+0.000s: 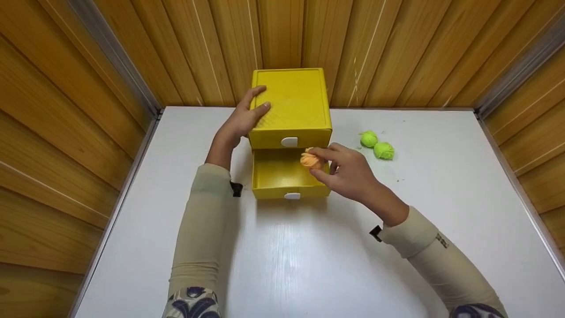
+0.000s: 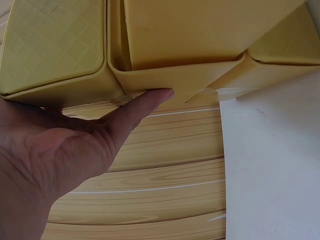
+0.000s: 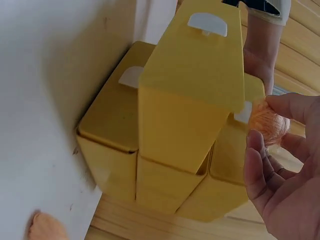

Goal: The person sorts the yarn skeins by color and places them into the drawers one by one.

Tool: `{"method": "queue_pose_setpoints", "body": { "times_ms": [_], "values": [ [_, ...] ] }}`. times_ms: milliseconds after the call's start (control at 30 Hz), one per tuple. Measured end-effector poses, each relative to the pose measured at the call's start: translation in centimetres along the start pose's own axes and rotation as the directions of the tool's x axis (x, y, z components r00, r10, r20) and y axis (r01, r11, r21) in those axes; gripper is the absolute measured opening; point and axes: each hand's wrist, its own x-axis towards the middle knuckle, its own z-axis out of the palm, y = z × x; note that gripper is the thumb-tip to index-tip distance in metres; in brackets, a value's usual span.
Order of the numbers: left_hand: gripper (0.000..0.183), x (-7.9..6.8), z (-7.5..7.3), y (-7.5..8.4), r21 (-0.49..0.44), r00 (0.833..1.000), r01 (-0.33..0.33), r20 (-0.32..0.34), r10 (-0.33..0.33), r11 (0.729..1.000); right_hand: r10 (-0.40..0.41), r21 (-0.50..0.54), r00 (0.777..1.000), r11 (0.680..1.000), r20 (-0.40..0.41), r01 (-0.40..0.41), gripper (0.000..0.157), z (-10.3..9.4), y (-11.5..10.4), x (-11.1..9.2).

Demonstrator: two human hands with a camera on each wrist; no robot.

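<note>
Yellow cabinet (image 1: 291, 97) on the white worktop (image 1: 282, 260), three drawers stacked, each with a white tab on its front. Top drawer (image 1: 267, 140) closed, contents hidden. Middle drawer (image 1: 270, 193) pulled well out; its yellow floor shows from above, but the right part is masked by hand and ball, so can't tell what's in that corner. Bottom drawer (image 3: 112, 107) closed in the right wrist view, contents hidden too.

Orange yarn ball (image 1: 310, 160) is up in the air over the right side of the middle drawer, near the top drawer's front. Right hand (image 1: 351, 172) has it pinched between thumb and fingertips, remaining fingers loosely bent.

Left hand (image 1: 245, 117) spread on the cabinet's upper left edge: two digits lie on the top, another runs straight along the side. Digits fairly extended, pressing on the cabinet rather than wrapped round it.

Two green yarn balls, one farther back (image 1: 368, 139), one nearer (image 1: 384, 150), sit side by side on the worktop, right of the cabinet.
</note>
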Motion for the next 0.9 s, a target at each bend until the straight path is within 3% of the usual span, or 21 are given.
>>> {"method": "queue_pose_setpoints", "body": {
  "times_ms": [300, 600, 900],
  "values": [
    [0.059, 0.0, 0.1, 0.0, 0.021, 1.0, -0.016, -0.007, 0.016, 1.0, 0.028, -0.045, 0.976, 0.999, 0.216, -0.019, 0.039, 2.2, -2.0, 2.9],
    [0.058, -0.1, 0.0, 0.2, 0.006, 1.0, -0.005, -0.004, 0.005, 1.0, 0.112, -0.046, 0.905, 0.994, 0.411, -0.102, 0.035, 4.1, -2.5, 5.3],
    [0.055, -0.2, 0.0, 0.3, 0.018, 1.0, -0.006, -0.011, 0.006, 1.0, 0.155, -0.109, 0.847, 0.987, 0.508, -0.115, 0.036, 5.4, -3.2, 6.7]
  ]
}}
